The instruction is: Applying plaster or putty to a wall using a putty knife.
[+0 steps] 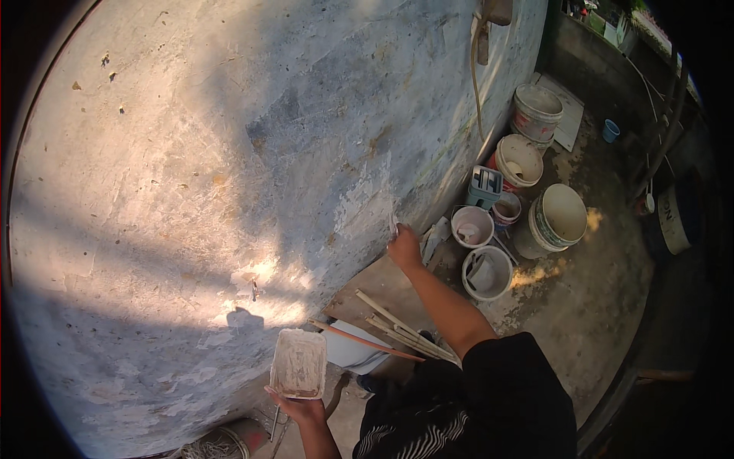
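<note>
My left hand (306, 411) grips the lower end of a shallow rectangular plastic tray (299, 364), its inside smeared with off-white paste. Farther right, my right hand (405, 249) is closed at the wall (191, 168), arm stretched out. From its fingers sticks a thin pale tool (394, 222), too small to name exactly, its tip at or very near the wall. A whitish patch (363, 203) of coating lies on the blue-grey wall just beyond that hand.
Several paint-stained buckets (487, 273) stand along the wall's foot at right, with a teal container (485, 187) among them. Wooden sticks (397, 325) lean below my right arm. A small blue cup (610, 130) sits farther off. A hose (475, 76) hangs on the wall.
</note>
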Action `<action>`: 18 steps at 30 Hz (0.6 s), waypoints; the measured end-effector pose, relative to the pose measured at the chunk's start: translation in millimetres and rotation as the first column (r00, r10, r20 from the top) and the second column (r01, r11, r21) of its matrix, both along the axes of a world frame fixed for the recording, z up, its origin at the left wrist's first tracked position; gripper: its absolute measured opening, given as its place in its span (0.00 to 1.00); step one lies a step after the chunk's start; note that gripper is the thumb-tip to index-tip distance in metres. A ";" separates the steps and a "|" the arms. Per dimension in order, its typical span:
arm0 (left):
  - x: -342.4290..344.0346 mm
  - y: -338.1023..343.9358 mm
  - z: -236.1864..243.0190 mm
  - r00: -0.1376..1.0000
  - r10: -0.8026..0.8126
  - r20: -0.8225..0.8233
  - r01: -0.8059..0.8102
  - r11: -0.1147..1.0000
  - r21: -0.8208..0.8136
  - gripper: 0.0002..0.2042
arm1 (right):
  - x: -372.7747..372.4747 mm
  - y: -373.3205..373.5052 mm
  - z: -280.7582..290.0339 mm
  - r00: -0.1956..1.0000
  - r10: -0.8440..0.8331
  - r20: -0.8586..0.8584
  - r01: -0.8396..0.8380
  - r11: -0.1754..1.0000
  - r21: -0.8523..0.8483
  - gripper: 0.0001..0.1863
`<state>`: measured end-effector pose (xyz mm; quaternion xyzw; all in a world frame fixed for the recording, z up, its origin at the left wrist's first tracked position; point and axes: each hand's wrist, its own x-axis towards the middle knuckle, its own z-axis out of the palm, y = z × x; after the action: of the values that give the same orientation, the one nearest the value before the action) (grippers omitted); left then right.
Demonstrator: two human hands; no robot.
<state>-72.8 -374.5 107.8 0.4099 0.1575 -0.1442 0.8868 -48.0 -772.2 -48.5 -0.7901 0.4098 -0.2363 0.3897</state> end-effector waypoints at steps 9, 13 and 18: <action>2.8 5.8 -5.8 1.000 0.000 0.002 0.000 1.000 0.030 0.34 | 40.7 95.8 13.9 0.988 0.153 0.002 -0.153 0.987 -0.050 0.08; 3.5 5.0 -4.3 0.999 -0.015 0.031 0.015 1.000 0.021 0.34 | 3.1 55.0 0.4 0.989 0.125 0.082 -0.127 0.992 0.011 0.09; 0.3 0.9 -3.5 0.999 -0.028 0.032 0.027 0.999 0.041 0.34 | 40.9 32.5 38.0 1.000 0.007 0.018 -0.006 0.999 -0.033 0.07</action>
<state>-72.6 -373.6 104.3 0.4320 0.1403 -0.1467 0.8787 -7.1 -739.7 -10.5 -0.7955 0.3997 -0.2489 0.3813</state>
